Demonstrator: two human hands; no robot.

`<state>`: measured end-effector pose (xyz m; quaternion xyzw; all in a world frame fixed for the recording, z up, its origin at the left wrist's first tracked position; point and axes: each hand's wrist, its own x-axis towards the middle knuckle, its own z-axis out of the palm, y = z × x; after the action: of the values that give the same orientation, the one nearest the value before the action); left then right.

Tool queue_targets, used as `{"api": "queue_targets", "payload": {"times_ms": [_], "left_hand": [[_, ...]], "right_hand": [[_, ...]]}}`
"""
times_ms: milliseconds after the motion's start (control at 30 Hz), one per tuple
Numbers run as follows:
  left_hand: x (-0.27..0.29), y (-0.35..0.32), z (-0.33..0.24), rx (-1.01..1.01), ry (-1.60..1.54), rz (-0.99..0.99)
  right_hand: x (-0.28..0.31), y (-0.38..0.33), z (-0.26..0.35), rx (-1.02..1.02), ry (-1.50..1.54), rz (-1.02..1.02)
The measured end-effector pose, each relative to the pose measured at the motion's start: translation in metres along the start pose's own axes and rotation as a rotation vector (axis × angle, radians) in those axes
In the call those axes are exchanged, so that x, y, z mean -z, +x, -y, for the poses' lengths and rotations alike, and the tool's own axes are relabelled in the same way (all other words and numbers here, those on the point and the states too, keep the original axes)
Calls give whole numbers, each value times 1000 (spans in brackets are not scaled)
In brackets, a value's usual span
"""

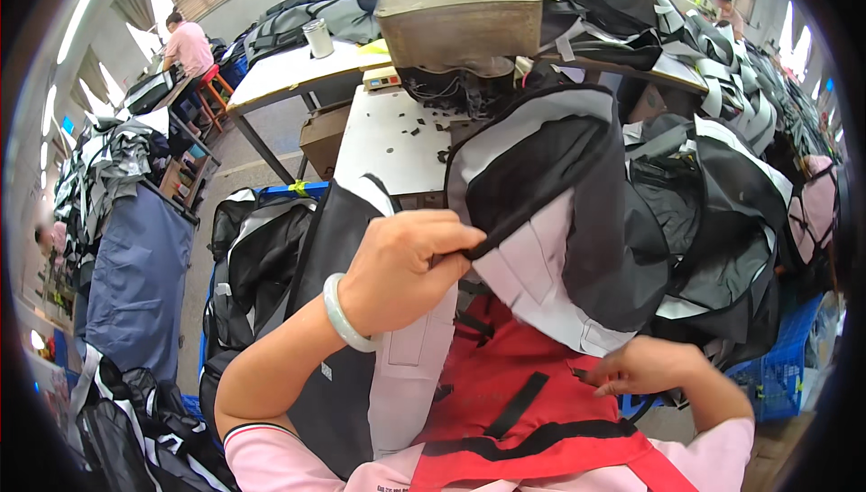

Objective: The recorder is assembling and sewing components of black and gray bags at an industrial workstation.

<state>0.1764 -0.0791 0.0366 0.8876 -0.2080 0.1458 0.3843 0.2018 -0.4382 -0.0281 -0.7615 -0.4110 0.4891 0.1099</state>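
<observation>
My left hand [406, 262], a pale bangle [345, 313] at its wrist, pinches the dark edging of a sewn bag piece [606, 221] in black, dark grey and white. The piece hangs curved in front of me, its white inner side partly showing. My right hand [654, 367] is low at the right, just below the piece. Its fingers are drawn together near a small dark bit that I cannot make out. Beneath both hands lies my red apron [541, 406]. Another grey and white panel [338, 330] stands at my left forearm.
Ahead, a metal box with a duct [458, 18] stands over a white tabletop [383, 145] scattered with black scraps. Black bag pieces [722, 230] pile up at the right over a blue crate [778, 375]. More pieces [253, 257] fill the left. A person [189, 48] sits far left.
</observation>
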Motion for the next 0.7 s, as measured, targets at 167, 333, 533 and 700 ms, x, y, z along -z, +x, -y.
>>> {"api": "queue_targets", "payload": {"times_ms": [167, 333, 533, 700], "left_hand": [[-12, -12, -7, -124, 80, 88], [-15, -22, -23, -183, 99, 71], [-23, -28, -2, -135, 106, 189], [-62, -5, 40, -105, 26, 262]], "right_hand": [[86, 17, 93, 642, -533, -1041], [126, 41, 118, 605, -840, -781], [128, 58, 75, 386, -223, -235], [107, 104, -5, 298, 292, -243]]}}
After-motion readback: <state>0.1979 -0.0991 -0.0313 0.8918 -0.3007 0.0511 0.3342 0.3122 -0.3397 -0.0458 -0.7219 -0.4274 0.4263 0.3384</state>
